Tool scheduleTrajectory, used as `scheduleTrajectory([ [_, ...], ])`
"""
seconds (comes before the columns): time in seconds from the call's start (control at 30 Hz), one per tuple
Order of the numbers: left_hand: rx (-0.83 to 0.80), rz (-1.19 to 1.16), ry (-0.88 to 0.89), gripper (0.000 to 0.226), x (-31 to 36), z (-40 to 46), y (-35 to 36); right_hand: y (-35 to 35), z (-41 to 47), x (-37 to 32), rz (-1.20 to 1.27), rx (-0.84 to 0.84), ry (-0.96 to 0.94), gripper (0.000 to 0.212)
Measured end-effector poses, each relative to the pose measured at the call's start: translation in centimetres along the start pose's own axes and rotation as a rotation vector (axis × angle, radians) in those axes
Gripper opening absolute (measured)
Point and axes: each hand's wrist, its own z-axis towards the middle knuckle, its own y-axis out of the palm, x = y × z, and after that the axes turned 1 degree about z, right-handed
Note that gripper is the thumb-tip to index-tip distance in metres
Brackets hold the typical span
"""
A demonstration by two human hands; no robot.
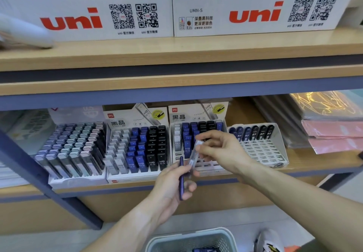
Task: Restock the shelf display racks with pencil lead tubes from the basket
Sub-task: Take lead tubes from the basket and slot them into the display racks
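My left hand [172,183] holds a blue lead tube [181,179] upright in its curled fingers, in front of the lower shelf. My right hand [218,149] pinches a clear lead tube [194,153] by its top end, just above the left hand. Both hands hover before a partly filled display rack [198,134] holding clear, blue and black tubes. To its left stands a fuller rack [137,145]. To its right a white grid rack [261,145] has tubes only in its back row. The grey basket [188,240] sits below on the floor, with blue tubes inside.
A rack of pastel tubes [74,149] stands at the left of the shelf. Pink and clear folders [332,130] are stacked at the right. White uni boxes [94,16] fill the upper shelf. A shoe [269,240] is beside the basket.
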Motion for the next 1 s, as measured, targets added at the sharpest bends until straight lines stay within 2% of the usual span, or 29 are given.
scheduleTrajectory([
  [0.1,-0.033,-0.049,-0.010,0.011,0.2,0.1,-0.4,-0.3,0.2,-0.2,0.026,-0.061,0.023,0.026],
  [0.2,-0.085,-0.068,-0.020,0.021,0.3,0.1,-0.6,-0.7,0.5,0.0,0.036,-0.090,0.002,0.027],
  [0.37,-0.037,0.003,0.008,0.023,0.3,0.0,-0.9,-0.8,0.6,0.1,0.079,-0.099,-0.016,0.030],
  [0.57,-0.055,0.002,-0.022,0.035,0.2,-0.4,-0.9,-0.2,1.2,0.1,0.006,0.019,-0.054,0.025],
  [0.7,-0.048,-0.003,-0.021,0.034,0.4,-0.6,-1.1,0.3,1.3,-0.1,0.012,0.010,-0.074,0.018],
  [0.9,0.051,-0.055,-0.061,0.060,0.9,-0.7,-1.4,1.2,2.2,-0.4,-0.050,0.086,-0.257,0.017],
  [1.0,0.104,-0.065,-0.088,0.058,0.7,-0.7,-1.9,1.9,2.7,-0.5,-0.185,0.114,-0.385,0.016],
])
